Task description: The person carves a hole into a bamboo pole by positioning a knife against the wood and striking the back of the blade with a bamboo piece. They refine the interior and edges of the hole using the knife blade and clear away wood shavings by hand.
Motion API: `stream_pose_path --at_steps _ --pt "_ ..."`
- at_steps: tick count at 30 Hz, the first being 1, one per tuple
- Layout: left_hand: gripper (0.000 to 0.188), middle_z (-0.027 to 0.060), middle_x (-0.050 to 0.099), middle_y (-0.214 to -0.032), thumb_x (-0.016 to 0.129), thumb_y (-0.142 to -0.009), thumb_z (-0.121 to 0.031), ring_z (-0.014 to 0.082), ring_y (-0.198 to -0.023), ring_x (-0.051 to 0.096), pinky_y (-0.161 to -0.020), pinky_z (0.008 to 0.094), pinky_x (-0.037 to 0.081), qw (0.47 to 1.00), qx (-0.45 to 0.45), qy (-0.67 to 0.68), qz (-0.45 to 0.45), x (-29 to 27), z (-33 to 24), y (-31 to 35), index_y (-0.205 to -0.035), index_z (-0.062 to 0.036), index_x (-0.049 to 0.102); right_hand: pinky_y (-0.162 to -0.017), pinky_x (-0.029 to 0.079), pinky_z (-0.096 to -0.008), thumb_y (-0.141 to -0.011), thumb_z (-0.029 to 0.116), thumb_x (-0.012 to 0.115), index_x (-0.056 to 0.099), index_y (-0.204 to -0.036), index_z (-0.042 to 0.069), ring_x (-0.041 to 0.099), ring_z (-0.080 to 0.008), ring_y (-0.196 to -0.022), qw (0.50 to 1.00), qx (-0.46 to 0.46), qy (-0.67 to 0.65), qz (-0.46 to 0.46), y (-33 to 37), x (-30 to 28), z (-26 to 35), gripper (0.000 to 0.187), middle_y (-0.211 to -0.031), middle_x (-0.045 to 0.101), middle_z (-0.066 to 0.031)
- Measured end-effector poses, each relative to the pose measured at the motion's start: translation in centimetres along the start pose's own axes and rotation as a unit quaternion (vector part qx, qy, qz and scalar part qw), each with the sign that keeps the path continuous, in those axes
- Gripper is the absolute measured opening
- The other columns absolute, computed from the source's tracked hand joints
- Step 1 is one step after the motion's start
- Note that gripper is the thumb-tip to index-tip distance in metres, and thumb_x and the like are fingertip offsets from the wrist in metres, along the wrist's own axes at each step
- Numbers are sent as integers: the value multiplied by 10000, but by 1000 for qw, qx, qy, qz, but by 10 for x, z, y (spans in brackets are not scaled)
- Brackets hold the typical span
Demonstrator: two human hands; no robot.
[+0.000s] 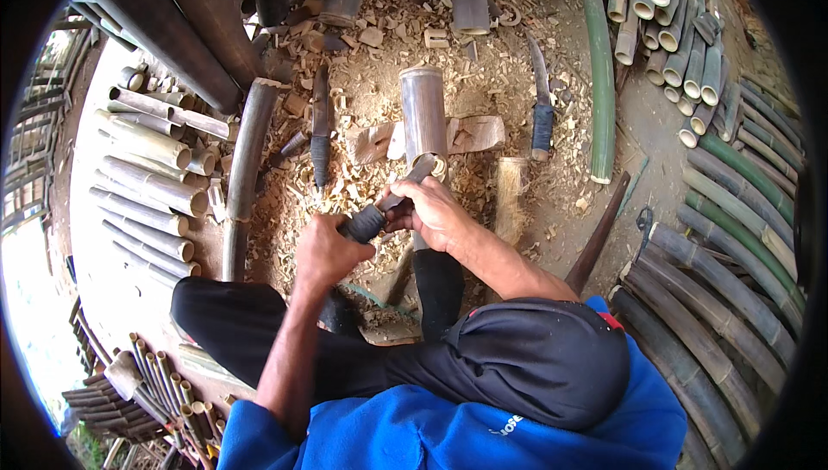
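My left hand (324,248) is closed around the dark wrapped handle of a knife (366,224). The blade slants up and right, and my right hand (435,211) pinches it partway along. Its tip end lies at the near cut end of a grey-brown bamboo tube (423,116); whether the edge is in the bamboo I cannot tell. The tube rests across a pale notched wooden block (479,134) amid shavings. A second knife with a dark wrapped handle (320,153) lies left of the tube, and another knife (541,121) lies to its right.
Bamboo shavings (371,36) cover the ground ahead. Cut bamboo tubes (147,184) are stacked at left, with more bamboo poles (707,289) at right. A long green bamboo pole (599,82) lies on the right. A pale bamboo piece (511,194) stands near my right forearm.
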State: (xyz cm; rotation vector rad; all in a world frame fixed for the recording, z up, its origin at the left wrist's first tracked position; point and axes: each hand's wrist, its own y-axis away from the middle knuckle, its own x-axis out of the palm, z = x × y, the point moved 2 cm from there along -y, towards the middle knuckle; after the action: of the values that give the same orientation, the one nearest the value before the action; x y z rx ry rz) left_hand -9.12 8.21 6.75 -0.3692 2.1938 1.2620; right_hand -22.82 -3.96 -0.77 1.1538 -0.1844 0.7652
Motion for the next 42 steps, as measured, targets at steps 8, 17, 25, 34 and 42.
stream_pose_path --at_steps 8,17,25,34,42 --pt "49 132 700 -748 700 -744 -67 292 -715 715 -634 414 550 906 198 -369 -55 -41 -125 2 -785 -46 683 -742 604 -403 -997 191 539 628 -1086 0 664 -189 -781 921 -62 -375 86 0 -8 -3 228 -948 687 -103" --pt "301 213 706 -802 685 -808 -231 372 -810 719 -721 490 567 847 361 -249 301 8 -66 43 -936 40 666 -888 480 -330 -979 299 585 612 -1010 88 620 -126 -905 996 -49 -72 37 66 -16 -37 216 -914 653 -39" --pt "758 199 497 -1335 776 -735 -116 350 -1099 634 -852 438 565 790 558 -239 86 107 -163 -33 -1411 -164 436 -1049 440 -373 -973 244 606 542 -1242 96 498 -230 -1261 818 -174 530 -137 86 -84 17 313 -1270 539 -133" --pt "817 257 340 -1501 651 -719 143 401 -1122 623 -872 458 627 865 483 62 -126 102 -157 -54 -1427 -241 513 -940 524 -388 -902 230 677 584 -1247 65 597 -202 -1070 351 -314 882 -3 32 -96 129 394 -1187 593 -120" --pt "968 250 321 -1388 778 -700 57 381 -1172 542 -919 514 578 811 397 343 -261 85 -133 -64 -1525 -153 318 -895 542 -330 -935 246 628 691 -920 150 631 -144 -881 90 -386 918 14 -1 -25 142 116 -890 667 -31"
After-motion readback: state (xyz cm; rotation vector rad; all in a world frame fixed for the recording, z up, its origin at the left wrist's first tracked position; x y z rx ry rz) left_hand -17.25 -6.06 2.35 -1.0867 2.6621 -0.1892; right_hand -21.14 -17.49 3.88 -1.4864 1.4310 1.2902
